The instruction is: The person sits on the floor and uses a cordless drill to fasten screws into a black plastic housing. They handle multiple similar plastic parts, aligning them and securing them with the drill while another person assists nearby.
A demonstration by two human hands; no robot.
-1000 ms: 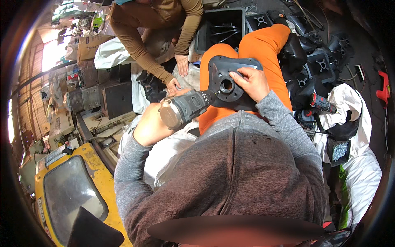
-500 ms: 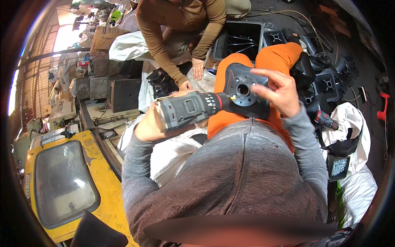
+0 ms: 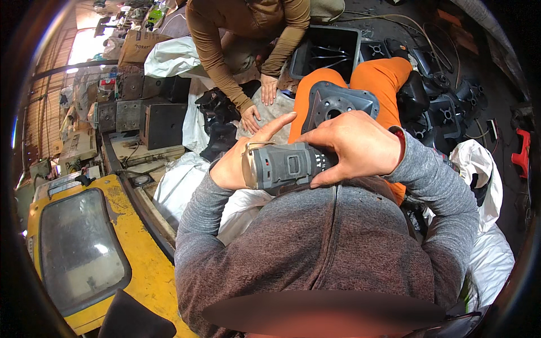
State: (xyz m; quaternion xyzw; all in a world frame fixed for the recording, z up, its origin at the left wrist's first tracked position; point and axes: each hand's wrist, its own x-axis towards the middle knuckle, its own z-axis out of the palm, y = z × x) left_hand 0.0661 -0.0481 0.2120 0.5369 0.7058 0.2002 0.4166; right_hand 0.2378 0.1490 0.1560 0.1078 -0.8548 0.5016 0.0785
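A dark grey cordless drill point(image 3: 280, 164) is held level across my belly, its front end pointing right. My left hand point(image 3: 230, 168) is closed round it from the left, thumb stretched out above the body; the handle and lower fingers are hidden. Over the drill's front collar, my right hand point(image 3: 360, 145) is closed, covering the chuck and tip. Just beyond, a black moulded plastic part point(image 3: 365, 102) with a round centre hole and a ring of smaller holes lies on my orange-trousered lap. My right hand overlaps its near edge in view.
Opposite me, a person in a brown top point(image 3: 248, 34) rests both hands on a pale sack point(image 3: 276, 110). A black crate point(image 3: 355, 42) stands beyond my knees. Several black moulded parts point(image 3: 445, 115) lie at right. A yellow machine panel point(image 3: 121, 225) with a window fills the lower left.
My right hand has moved from above the plastic part onto the drill's front collar. The drill has shifted right and closer to my body, off the part. My left thumb now sticks out.
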